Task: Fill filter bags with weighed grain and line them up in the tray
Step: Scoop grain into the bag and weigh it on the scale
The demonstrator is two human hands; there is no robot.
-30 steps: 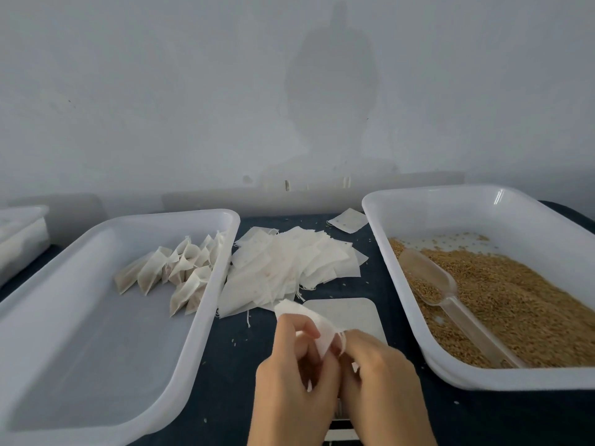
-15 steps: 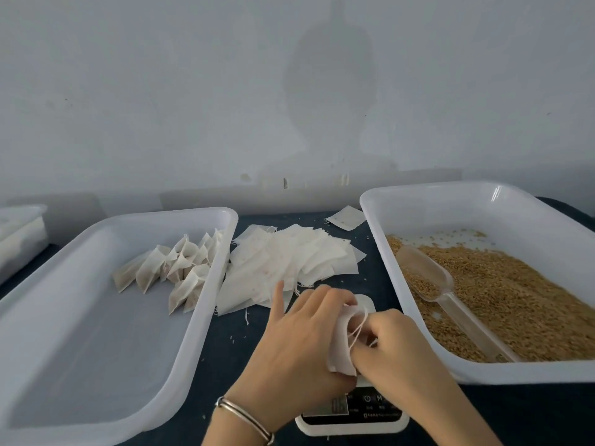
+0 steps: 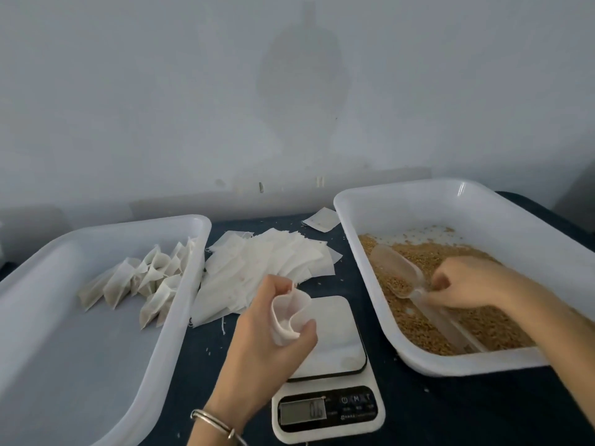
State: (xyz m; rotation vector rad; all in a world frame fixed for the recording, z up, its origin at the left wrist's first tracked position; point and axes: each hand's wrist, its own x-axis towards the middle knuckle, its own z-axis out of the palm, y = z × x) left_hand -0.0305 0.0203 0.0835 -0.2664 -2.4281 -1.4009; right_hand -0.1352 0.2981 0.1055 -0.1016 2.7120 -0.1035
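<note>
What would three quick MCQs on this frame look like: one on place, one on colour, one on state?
1. Where does the clear scoop lie?
A. in the grain tray
B. on the scale
C. in the tray of filled bags

2. What colour is the table cover?
A. white
B. dark blue
C. red

3. What state is the filter bag held by the left hand in?
A. folded flat
B. filled with grain
C. held open, with no grain seen in it

Answers:
1 A: the scoop rests on the grain, with the right hand at its handle.
2 B: dark blue shows between the trays.
3 C: the bag's mouth gapes above the scale.
</note>
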